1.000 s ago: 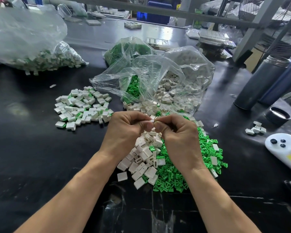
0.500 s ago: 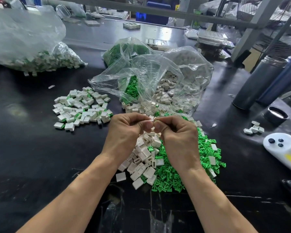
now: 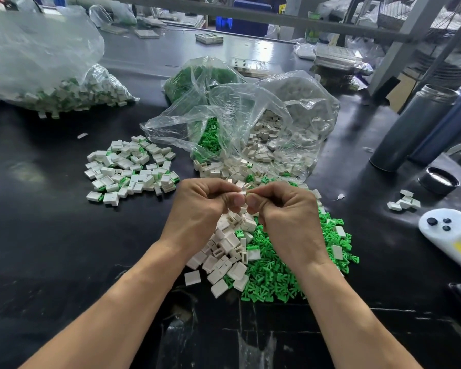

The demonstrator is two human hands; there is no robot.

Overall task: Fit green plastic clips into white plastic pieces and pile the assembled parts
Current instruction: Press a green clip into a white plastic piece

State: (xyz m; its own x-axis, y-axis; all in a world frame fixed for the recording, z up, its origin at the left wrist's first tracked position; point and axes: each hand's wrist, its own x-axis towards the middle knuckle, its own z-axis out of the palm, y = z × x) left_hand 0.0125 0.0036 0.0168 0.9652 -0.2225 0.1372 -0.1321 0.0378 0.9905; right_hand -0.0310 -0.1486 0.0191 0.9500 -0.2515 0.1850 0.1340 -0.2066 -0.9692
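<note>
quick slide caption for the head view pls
Both hands, left and right, pinch one small white piece above loose white and green parts, assembled pile to the left.

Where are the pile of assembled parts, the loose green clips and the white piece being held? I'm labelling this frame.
pile of assembled parts (image 3: 129,170), head view, middle of the heap.
loose green clips (image 3: 277,278), head view, near part of the green heap.
white piece (image 3: 242,193), head view, its edge showing between both hands' fingertips.
</note>
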